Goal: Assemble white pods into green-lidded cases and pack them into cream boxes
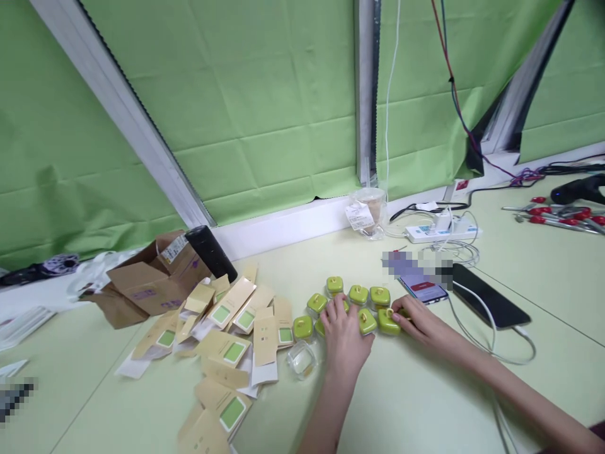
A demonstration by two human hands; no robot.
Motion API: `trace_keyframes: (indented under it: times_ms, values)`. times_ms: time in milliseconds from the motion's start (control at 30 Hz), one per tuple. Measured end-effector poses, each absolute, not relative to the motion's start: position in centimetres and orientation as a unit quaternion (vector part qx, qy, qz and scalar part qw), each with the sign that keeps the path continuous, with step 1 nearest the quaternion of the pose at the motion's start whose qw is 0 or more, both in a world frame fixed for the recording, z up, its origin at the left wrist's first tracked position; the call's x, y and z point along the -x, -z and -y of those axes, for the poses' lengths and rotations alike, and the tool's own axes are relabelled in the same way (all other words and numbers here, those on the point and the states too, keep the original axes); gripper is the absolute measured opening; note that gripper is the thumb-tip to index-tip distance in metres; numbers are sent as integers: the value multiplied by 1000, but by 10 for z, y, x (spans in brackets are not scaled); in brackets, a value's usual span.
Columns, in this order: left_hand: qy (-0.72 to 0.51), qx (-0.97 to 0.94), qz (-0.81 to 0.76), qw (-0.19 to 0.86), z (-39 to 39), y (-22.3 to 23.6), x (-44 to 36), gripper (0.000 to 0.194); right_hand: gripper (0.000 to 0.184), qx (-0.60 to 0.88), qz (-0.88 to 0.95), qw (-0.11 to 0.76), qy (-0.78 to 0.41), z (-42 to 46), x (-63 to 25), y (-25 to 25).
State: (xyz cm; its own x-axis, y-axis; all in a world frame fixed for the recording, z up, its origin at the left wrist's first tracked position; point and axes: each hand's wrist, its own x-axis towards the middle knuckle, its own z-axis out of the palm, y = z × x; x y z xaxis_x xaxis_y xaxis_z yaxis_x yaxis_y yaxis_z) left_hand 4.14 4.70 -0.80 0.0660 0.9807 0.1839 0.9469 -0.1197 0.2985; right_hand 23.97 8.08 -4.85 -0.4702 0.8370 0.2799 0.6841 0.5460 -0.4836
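Note:
Several small clear containers with green lids and little yellow loops on top stand grouped on the table. My left hand reaches over the middle of the group, its fingers curled down on a green-lidded container that it mostly hides. At the group's right end, my right hand has its thumb and fingers closed at the loop of another green-lidded container. A clear container without a lid lies just left of my left wrist. Near it stands a green-lidded container.
Opened cardboard sleeves are heaped on the left, before a brown carton and a black cylinder. A phone, a black power bank, white cables and a power strip lie right. A bagged cup stands behind.

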Motion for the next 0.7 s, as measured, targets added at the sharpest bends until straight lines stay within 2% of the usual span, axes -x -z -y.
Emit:
trace_keyframes:
  times_ms: [200,367,700]
  values:
    - [-209,-738,-638,62,-43,1,-51,24,35,459,828,292,-136,-74,-231,30]
    - [-212,-715,-664,55,-43,10,-58,20,21,394,811,364,-234,-73,-199,6]
    - [-216,-676,-701,69,-41,29,-57,41,33,427,685,481,-342,-120,-205,2]
